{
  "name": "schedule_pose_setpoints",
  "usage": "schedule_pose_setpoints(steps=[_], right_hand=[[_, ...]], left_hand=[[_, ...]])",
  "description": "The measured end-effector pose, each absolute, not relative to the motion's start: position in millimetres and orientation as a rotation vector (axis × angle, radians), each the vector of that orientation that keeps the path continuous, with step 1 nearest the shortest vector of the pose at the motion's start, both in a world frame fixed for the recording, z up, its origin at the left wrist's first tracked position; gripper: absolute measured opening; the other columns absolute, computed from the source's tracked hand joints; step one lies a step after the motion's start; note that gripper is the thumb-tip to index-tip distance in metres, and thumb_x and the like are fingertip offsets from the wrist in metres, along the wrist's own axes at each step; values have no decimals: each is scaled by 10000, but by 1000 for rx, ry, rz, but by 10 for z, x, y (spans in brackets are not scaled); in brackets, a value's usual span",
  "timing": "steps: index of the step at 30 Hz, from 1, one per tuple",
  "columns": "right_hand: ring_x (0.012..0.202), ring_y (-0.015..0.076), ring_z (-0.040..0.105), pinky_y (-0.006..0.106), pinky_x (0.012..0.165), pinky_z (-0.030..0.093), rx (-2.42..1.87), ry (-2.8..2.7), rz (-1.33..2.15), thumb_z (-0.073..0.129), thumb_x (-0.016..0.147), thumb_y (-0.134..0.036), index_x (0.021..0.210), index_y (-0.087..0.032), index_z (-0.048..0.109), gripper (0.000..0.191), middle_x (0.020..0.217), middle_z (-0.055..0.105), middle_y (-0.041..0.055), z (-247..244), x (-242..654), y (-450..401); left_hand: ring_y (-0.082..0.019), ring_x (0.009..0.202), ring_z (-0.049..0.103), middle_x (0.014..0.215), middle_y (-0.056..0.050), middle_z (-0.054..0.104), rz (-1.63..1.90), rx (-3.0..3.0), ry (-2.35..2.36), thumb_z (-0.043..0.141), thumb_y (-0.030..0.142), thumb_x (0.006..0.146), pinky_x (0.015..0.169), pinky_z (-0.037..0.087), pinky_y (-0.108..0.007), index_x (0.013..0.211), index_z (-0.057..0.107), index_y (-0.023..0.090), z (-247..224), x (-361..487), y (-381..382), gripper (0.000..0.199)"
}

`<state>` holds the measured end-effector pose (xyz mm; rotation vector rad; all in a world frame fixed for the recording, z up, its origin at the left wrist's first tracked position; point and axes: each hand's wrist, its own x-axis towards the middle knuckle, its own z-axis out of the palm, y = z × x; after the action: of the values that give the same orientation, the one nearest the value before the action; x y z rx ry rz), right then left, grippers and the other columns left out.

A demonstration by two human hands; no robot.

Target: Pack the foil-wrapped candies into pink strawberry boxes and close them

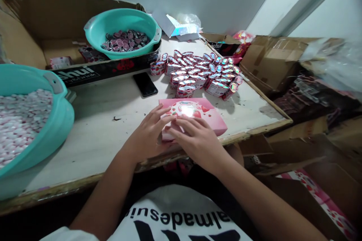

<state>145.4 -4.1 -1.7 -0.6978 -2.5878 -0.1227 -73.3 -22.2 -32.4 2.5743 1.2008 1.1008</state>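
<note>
A pink cardboard box (213,120) with a strawberry print lies at the near edge of the white table, a bright glare on its top. My left hand (149,131) grips its left side, fingertips bent over the top. From the front, my right hand (199,141) holds the box, its fingers curved over the top and front edge. The two hands' fingertips meet near the box's front left part; my thumbs are partly hidden. Just beyond the box stand several rows of small shiny packets (195,71) with red and white print.
A black phone (145,84) lies left of the packets. One teal basin (63,120) holds white-and-pink pieces; another teal basin (118,20), with round pieces, rests on an open carton (53,19). Cardboard boxes (271,54) stand right of the table (98,120).
</note>
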Motion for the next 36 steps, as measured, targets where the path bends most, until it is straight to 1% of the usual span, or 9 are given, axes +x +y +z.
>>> schedule_pose_setpoints(steps=[4, 7, 11, 13, 18, 24, 30, 33, 36], right_hand=[[1359, 228, 525, 395, 1061, 433, -668, -2535, -221, 499, 1028, -166, 1335, -203, 625, 334, 1417, 619, 91, -114, 1433, -95], [1375, 211, 517, 395, 1128, 409, -638, -2530, -158, 543, 1011, -180, 1365, -179, 593, 358, 1449, 596, 92, -67, 1608, -41], [1364, 301, 530, 549, 1193, 313, -891, -2411, -81, 716, 928, -322, 1312, -241, 634, 402, 1440, 601, 97, -49, 2051, 88], [1349, 312, 546, 553, 1162, 363, -930, -2377, -20, 743, 910, -344, 1302, -260, 644, 413, 1413, 623, 94, -109, 2230, 137], [1319, 281, 582, 456, 1048, 510, -808, -2271, -26, 732, 918, -249, 1293, -258, 652, 383, 1338, 675, 95, -296, 2342, 179], [1308, 275, 596, 460, 1057, 529, -838, -2126, 6, 736, 912, -239, 1256, -248, 679, 349, 1291, 703, 96, -479, 2262, 114], [1365, 288, 544, 512, 1098, 504, -936, -2068, 83, 706, 926, -259, 1262, -264, 698, 336, 1314, 691, 97, -668, 2227, 20], [1382, 290, 526, 526, 1120, 478, -933, -2058, 51, 701, 923, -239, 1293, -273, 682, 372, 1340, 676, 99, -768, 2221, 6], [1395, 299, 511, 540, 1110, 489, -945, -2019, 19, 686, 923, -226, 1276, -271, 687, 356, 1351, 668, 102, -881, 2192, -13]], left_hand=[[-275, 1368, 502, 1410, -142, 580, 1100, 2596, 1151, 689, 201, 871, 1148, 465, -478, 1425, 463, 192, -305, -745, -226, 598], [-269, 1319, 551, 1389, -140, 608, 1146, 2600, 1162, 702, 229, 868, 1103, 492, -462, 1435, 464, 187, -311, -720, -223, 616], [-292, 1264, 583, 1332, -111, 637, 1141, 2652, 1257, 718, 194, 812, 1051, 486, -498, 1265, 608, 238, -297, -647, -248, 469], [-299, 1233, 595, 1329, -118, 629, 1143, 2662, 1325, 744, 229, 809, 1047, 469, -520, 1221, 637, 247, -292, -603, -260, 426], [-294, 1181, 625, 1251, -106, 687, 1258, 2702, 1370, 774, 297, 843, 1025, 478, -502, 1238, 628, 232, -315, -523, -249, 426], [-300, 1194, 616, 1203, -82, 713, 1203, 2739, 1330, 765, 225, 832, 1036, 481, -488, 1253, 612, 228, -332, -518, -234, 448], [-310, 1299, 563, 1307, -64, 679, 936, 2759, 1448, 636, 251, 940, 1164, 346, -535, 1342, 573, 267, -385, -543, -339, 407], [-333, 1391, 482, 1414, -79, 617, 809, 2721, 1485, 604, 308, 962, 1199, 296, -543, 1449, 487, 249, -404, -550, -422, 505], [-362, 1420, 444, 1467, -91, 574, 747, 2714, 1497, 628, 363, 946, 1192, 311, -557, 1507, 424, 241, -394, -545, -468, 609]])
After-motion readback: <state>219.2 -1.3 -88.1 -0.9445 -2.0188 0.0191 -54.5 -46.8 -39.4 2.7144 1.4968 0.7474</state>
